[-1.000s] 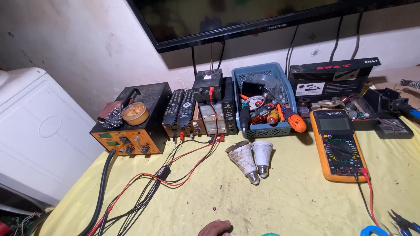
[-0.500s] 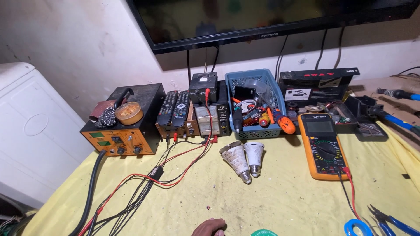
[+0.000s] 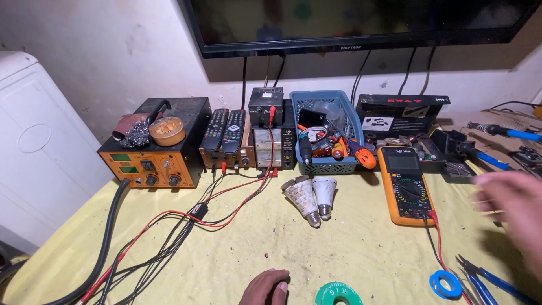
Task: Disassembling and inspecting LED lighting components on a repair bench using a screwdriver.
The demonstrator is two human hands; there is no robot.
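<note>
Down at the lower edge, the left hand (image 3: 264,287) rests curled and empty on the yellow tabletop (image 3: 361,254), just beside a green solder spool (image 3: 339,294). Over at the right, the right hand (image 3: 511,203) hovers blurred with fingers loosely spread, gripping nothing, near the orange multimeter (image 3: 405,185) and above blue-handled pliers (image 3: 485,279) and a roll of blue tape (image 3: 445,283). Two LED bulbs (image 3: 310,197) lie on their sides between the hands, within easy reach. Farther back, against the wall, sit an orange soldering station (image 3: 155,152), two remotes (image 3: 224,131) on a small box, a bench power supply (image 3: 271,148) with red and black leads, and a blue basket (image 3: 327,133) of tools. A dark screen (image 3: 361,22) hangs above, and a white appliance (image 3: 34,141) stands to the left.
</note>
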